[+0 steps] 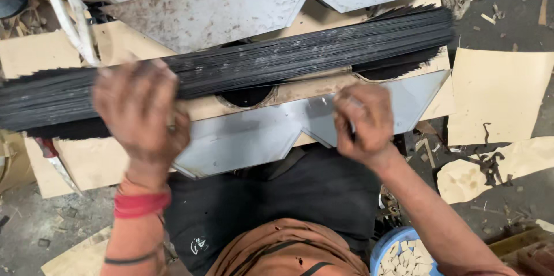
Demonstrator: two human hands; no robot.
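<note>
At the left, my left hand lies spread, fingers apart, on a long bundle of thin black sticks stretched across a grey notched metal plate over tan cardboard sheets. Further right, my right hand is curled shut against the plate's edge; whether it grips anything, I cannot tell.

Head camera, steep downward view

It looks close down over the person's lap at the metal sheet, floor toward 12 o'clock.
</note>
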